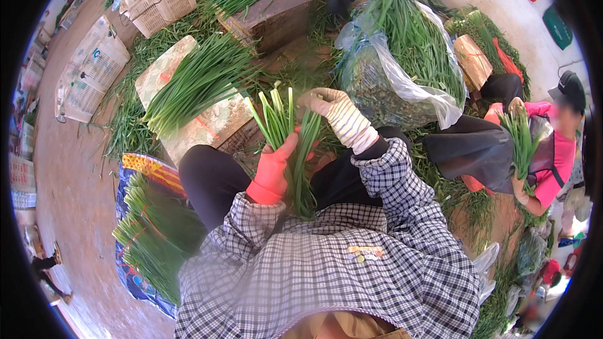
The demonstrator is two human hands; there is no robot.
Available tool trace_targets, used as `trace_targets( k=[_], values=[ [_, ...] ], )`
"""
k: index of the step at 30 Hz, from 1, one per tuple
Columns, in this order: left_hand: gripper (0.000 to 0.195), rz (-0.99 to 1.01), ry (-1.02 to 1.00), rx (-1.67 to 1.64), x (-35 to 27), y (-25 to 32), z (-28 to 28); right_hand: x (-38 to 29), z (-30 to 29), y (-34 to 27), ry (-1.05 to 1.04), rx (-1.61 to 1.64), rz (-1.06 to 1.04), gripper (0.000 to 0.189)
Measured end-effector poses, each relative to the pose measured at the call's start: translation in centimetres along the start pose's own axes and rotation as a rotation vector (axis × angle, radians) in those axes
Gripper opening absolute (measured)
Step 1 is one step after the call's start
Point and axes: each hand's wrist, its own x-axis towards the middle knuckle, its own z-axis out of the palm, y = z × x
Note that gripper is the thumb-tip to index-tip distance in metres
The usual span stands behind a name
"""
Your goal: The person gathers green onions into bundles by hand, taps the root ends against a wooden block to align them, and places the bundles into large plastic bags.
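My left hand [275, 165], in a red-orange glove, grips a small bunch of green chives [278, 113]. Their pale cut ends point up and away from me, while the leaves hang down towards my lap. Beside the stalks is my right hand [337, 108], in a cream glove with dark stripes. Its fingers are bent together near the top of a second strand of leaves [306, 143]; whether they pinch anything is unclear. In front and to the left, a large loose pile of chives [202, 80] lies across a worn board [212, 117].
Tied chive bundles [150, 235] rest on a printed sack [126, 287] at my left. White plastic crates [94, 70] stand farther left. Ahead are a wooden box [278, 23] and a plastic bag [400, 61] full of greens. At right, a co-worker [556, 150] holds chives.
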Motion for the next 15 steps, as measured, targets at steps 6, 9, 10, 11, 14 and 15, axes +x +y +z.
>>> trace_targets(
  k=[6,9,10,11,14,15],
  values=[
    [0.022,0.098,0.004,-0.010,0.8,-0.5,-1.6,1.0,-0.3,1.7,0.232,0.084,-0.126,0.033],
    [0.026,0.169,0.027,0.132,1.3,-0.1,-2.7,2.7,-3.2,1.8,0.512,-0.918,-0.532,0.034],
    [0.027,0.167,0.004,0.146,1.6,-0.1,-2.8,3.0,-3.6,0.8,0.574,-0.814,-0.615,0.031],
    [0.027,0.165,-0.019,0.161,1.8,0.0,-2.9,3.1,-3.8,0.0,0.633,-0.708,-0.696,0.028],
    [0.032,0.100,-0.059,0.228,1.5,0.1,-2.5,1.0,-1.7,-2.8,0.270,-0.291,-0.308,0.022],
    [0.034,0.069,-0.072,0.258,1.3,0.4,-2.2,0.7,-0.1,-3.4,0.195,-0.338,-0.209,0.024]
  ],
)
